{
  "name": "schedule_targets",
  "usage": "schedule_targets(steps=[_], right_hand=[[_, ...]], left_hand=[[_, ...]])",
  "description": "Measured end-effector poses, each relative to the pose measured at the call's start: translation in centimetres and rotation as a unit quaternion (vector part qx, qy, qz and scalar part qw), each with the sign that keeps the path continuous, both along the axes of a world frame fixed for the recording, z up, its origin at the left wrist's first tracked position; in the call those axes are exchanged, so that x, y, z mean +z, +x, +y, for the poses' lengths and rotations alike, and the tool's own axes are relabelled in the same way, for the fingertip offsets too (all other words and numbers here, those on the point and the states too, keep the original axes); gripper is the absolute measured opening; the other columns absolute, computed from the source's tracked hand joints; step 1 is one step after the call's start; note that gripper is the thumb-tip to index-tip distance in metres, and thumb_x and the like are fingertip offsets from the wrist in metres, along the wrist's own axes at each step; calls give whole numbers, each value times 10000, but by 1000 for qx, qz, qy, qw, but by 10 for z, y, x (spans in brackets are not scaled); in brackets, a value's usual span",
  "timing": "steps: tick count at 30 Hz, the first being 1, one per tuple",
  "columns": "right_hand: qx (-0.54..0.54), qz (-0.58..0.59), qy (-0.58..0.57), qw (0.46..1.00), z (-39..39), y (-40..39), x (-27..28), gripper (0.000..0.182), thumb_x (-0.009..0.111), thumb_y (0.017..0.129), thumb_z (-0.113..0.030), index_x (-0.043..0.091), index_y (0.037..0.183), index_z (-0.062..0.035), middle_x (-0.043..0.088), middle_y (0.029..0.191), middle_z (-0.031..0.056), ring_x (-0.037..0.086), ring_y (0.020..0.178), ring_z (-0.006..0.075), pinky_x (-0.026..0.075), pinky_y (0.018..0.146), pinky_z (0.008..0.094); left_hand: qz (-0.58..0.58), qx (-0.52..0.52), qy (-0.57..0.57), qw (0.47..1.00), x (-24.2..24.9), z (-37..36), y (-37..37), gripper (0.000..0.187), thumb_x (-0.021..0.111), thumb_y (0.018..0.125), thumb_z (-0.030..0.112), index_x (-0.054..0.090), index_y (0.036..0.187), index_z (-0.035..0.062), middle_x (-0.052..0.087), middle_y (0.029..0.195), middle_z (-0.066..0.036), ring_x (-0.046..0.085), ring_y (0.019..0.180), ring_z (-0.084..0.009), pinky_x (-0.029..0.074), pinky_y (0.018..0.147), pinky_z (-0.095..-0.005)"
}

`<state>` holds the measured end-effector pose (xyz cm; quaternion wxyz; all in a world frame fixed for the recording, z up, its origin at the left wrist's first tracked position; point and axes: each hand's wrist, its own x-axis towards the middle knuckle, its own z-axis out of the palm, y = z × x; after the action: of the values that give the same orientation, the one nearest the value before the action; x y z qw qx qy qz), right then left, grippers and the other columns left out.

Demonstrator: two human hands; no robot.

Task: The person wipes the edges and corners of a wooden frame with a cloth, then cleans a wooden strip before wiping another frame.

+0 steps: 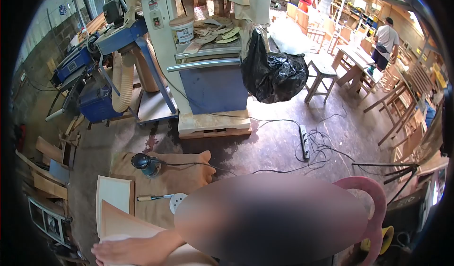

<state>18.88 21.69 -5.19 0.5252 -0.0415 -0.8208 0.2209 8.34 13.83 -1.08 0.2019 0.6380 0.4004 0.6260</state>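
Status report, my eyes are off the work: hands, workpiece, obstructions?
Left hand open, laid on pale wooden piece. Right hand not visible; blur hides mid-foreground. Corded power tool and wooden-handled tool beyond, apart from hand.

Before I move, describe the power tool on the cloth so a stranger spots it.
Find the blue-fronted machine, then the tan cloth nearer you. Near the cloth's upper left stands the power tool: dark top, teal body and, unlike the wooden-handled tool nearby, a cord.

One head-worn view looks forward and down.
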Motion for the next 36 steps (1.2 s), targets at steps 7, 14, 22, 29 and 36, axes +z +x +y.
schedule_targets(steps=[7,14,22,29,36], right_hand=[[35,141,55,988,2,-6,6,659,645,876,-150,394,1437,88,411,1483,296,385,1399,443,310,1171,520],[29,194,107,975,-2,-10,23,523,647,915,-97,496,1395,43,506,1432,265,464,1355,431,352,1145,522],[-24,107,58,992,19,7,6,568,642,877,-145,451,1355,95,458,1413,300,414,1363,435,316,1166,516],[24,17,2,1000,19,4,-14,853,696,758,-154,317,1476,108,302,1547,321,257,1482,423,226,1223,476],[22,152,59,986,-9,-5,19,584,691,803,-91,481,1310,109,478,1389,313,410,1373,439,324,1168,503]], left_hand=[[-5,22,-13,1000,-15,-6,-11,855,806,768,169,387,1473,-72,418,1521,-245,419,1394,-332,329,1155,-438],[7,26,-11,1000,2,-1,3,826,808,772,164,420,1461,-73,441,1502,-240,441,1367,-337,338,1139,-448],[14,40,-12,999,-2,1,0,825,800,766,137,415,1465,-75,462,1483,-231,477,1329,-346,370,1115,-449],[10,48,-14,999,-3,-11,1,863,771,763,121,360,1495,-78,446,1486,-264,469,1349,-362,382,1120,-467],[22,167,-15,986,-28,-1,-25,768,748,843,135,383,1486,-73,420,1527,-231,460,1372,-345,370,1136,-429]])
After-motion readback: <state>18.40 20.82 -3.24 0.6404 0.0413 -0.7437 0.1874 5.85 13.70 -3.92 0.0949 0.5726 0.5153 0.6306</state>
